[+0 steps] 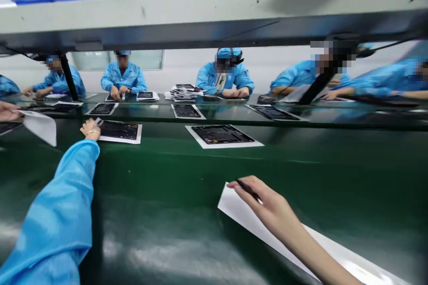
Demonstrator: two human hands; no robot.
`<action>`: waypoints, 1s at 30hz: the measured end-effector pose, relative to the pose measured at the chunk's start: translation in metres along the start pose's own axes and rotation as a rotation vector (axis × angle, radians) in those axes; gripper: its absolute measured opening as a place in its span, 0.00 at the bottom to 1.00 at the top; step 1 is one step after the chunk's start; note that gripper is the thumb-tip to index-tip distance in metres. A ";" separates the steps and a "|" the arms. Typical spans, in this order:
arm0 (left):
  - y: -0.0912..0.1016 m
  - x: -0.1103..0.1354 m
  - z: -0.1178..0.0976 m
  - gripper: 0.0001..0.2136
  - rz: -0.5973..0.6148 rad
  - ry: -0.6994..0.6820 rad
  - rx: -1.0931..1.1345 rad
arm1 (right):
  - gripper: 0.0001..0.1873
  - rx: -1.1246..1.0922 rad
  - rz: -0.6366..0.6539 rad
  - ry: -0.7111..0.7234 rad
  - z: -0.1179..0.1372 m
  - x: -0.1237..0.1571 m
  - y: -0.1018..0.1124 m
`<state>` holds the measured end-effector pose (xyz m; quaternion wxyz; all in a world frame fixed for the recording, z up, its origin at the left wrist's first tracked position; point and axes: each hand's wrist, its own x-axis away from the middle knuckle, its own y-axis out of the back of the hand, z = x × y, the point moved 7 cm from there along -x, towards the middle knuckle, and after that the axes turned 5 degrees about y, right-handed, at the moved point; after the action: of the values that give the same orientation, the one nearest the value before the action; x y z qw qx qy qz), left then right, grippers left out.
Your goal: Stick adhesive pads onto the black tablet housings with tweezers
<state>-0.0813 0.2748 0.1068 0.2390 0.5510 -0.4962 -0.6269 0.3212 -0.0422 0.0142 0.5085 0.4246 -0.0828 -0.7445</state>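
While the left hand point(91, 129) sits at the left end of the black rectangular panel point(121, 130) on the glossy green table point(157, 178), I can't tell its grip | right hand point(271, 199), nearer and right of the panel, pinching a slim black pen-like tool point(246, 188) | risk: a lopsided tug could skid panel off its white paper sheet point(139, 136) | containers: none spotted; sheet carries panel

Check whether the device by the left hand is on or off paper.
On: white paper shows past the black device at its right edge.

Flat black rectangular device point(120, 130) on white paper sheet point(139, 134).
Bare left hand point(91, 130) at its left edge; bare right hand point(265, 197) front-right.
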 end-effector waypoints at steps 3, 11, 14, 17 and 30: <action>-0.014 -0.011 -0.040 0.18 -0.032 -0.033 -0.150 | 0.19 0.008 0.006 0.112 0.011 0.006 -0.009; -0.129 -0.016 -0.308 0.21 0.216 -0.858 -0.181 | 0.14 -0.031 0.047 0.290 0.077 0.017 -0.005; -0.142 -0.017 -0.364 0.17 0.237 -0.965 -0.169 | 0.13 -0.053 -0.032 0.213 0.089 0.018 0.015; -0.139 -0.031 -0.378 0.14 0.224 -0.973 -0.163 | 0.12 -0.096 -0.100 0.120 0.096 0.015 0.035; -0.044 0.008 -0.298 0.16 0.030 -1.023 -0.196 | 0.22 -0.754 -0.462 -0.090 0.056 -0.019 0.071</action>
<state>0.2040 0.1781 0.0938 0.0253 0.1419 -0.4964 -0.8560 0.3324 -0.0774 0.0991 0.4438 0.1839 0.2694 -0.8346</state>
